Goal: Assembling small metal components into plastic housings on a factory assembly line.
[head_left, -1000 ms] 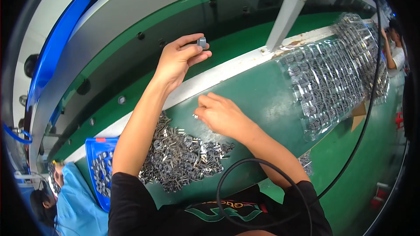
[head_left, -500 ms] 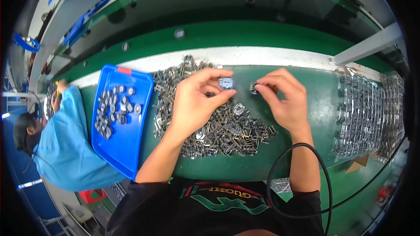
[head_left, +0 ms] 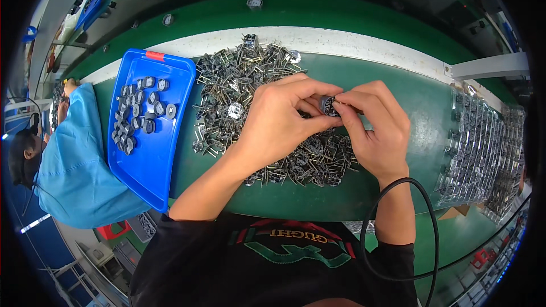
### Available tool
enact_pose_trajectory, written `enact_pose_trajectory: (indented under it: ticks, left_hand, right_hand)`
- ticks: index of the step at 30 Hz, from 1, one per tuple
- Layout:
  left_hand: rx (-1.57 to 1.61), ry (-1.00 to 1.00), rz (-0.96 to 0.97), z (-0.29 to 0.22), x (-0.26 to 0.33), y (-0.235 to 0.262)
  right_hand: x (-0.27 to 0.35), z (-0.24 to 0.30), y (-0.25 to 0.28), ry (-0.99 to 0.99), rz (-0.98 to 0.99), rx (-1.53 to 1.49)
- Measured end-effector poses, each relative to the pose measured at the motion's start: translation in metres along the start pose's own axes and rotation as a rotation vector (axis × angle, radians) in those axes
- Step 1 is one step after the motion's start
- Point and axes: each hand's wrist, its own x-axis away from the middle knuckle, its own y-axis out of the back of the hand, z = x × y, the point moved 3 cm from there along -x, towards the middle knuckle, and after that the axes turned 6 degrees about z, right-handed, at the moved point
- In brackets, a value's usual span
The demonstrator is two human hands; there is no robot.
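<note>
Over the pile of metal-pinned parts [head_left: 310, 165], my hands meet at a small round grey housing [head_left: 325, 103]. The thumb and fingers of my left hand [head_left: 278, 113] pinch the housing from its left side. My right hand [head_left: 378, 128] has its thumb and forefinger closed on a small dark pinned part [head_left: 331, 108], which sits against the open side of the housing. Fingertips cover much of both pieces, so how deep the part sits cannot be seen. Left of my left arm, a blue tray [head_left: 142, 179] holds several similar grey housings [head_left: 136, 111].
Clear plastic trays of parts [head_left: 475, 148] are stacked on the bench at right. Beyond the white ledge [head_left: 364, 40], a green conveyor belt [head_left: 210, 17] carries a few housings. A black cable [head_left: 437, 233] loops by my right arm. A co-worker in blue [head_left: 79, 159] sits at left.
My hands have come together, bringing the dark pinned part from the right against the housing, which has turned from facing upward to sideways. The whole view has shifted slightly.
</note>
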Motion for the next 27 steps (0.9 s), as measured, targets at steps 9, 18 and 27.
enact_pose_trajectory:
  ticks: [9,18,27]
  left_hand:
    - [0.416,0.108,0.044,-0.001,-0.004,0.011]
    - [-0.304,-0.093,-0.207,0.005,-0.135,0.068]
    - [-0.873,-0.054,-0.358,0.058,-0.275,0.099]
  right_hand:
    - [0.003,-0.006,-0.005,-0.188,-0.076,-0.287]
    - [0.011,-0.031,-0.006,-0.081,0.417,0.073]
    - [0.008,-0.033,0.001,-0.272,0.637,-0.215]
